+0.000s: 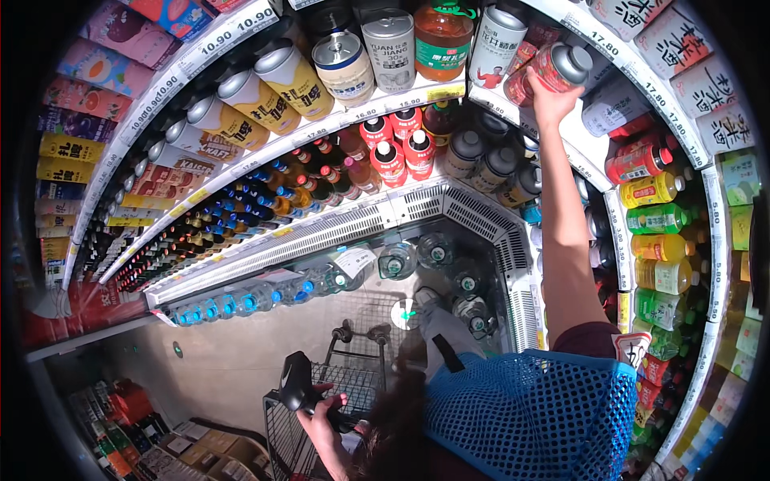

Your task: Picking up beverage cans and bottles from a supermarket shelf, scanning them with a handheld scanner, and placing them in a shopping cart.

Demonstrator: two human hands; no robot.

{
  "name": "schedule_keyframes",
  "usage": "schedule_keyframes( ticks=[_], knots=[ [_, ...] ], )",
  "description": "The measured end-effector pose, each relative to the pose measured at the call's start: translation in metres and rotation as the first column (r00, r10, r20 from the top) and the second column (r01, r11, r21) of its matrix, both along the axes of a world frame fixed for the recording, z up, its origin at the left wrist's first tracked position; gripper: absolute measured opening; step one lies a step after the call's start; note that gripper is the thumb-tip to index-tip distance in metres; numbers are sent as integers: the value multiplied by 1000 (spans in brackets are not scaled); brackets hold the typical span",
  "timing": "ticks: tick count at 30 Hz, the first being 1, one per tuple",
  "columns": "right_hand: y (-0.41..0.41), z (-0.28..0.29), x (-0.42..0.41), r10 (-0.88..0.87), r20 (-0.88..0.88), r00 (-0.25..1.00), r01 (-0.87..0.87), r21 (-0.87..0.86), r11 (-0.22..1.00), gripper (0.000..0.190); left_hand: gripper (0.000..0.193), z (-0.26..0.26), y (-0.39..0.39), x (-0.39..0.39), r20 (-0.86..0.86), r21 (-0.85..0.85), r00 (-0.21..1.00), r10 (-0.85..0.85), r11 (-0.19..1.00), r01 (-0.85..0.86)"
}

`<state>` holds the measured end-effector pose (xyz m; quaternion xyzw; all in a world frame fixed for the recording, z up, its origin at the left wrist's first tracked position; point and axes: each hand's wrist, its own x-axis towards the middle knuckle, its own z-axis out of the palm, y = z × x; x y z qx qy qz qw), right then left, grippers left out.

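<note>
My right hand (554, 102) reaches up to the shelf at the upper right, its fingers around a red can-shaped container (550, 75) with a silver top. The container is tilted, and the fingers behind it are hidden. Beside it on the same shelf stands a white can with a silver lid (499, 45). A black handheld device (298, 382), shaped like a barcode scanner, is in my left hand (325, 415) at the lower middle. That hand is over a wire shopping cart (355, 380), with some fingers apart from the device.
Chilled shelves curve around me, with rows of beer bottles (264, 192), yellow cans (292, 78) and juice bottles (656, 216). Large water bottles (397, 260) stand on the floor along the vented shelf base (337, 234). Cartons (207, 448) are stacked lower left. I wear a blue mesh vest (529, 409).
</note>
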<state>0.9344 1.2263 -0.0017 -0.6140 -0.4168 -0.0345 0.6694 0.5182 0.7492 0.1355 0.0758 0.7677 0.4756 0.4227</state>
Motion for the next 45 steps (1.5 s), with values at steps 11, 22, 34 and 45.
schedule_keyframes(
  ticks=[11, 22, 34, 45],
  knots=[
    [-111, 54, -11, 737, -624, 260, -501, 565, 655, 43, 47, 0, -10, 14, 137, 57, 990, -38, 998, 31],
    [-237, 109, -223, 354, -182, -917, -289, 916, -278, 100, 45, 35, -93, 19, 275, 497, 896, -348, 850, 177],
    [-480, 127, -426, -621, -109, -776, 55, 970, -239, 69, 42, 59, -310, -5, -155, 464, 964, -216, 845, 264],
    [-649, 121, -487, -797, -321, -511, -50, 937, -345, 95, 53, 70, -435, -31, -602, 133, 747, -281, 888, 441]
  ],
)
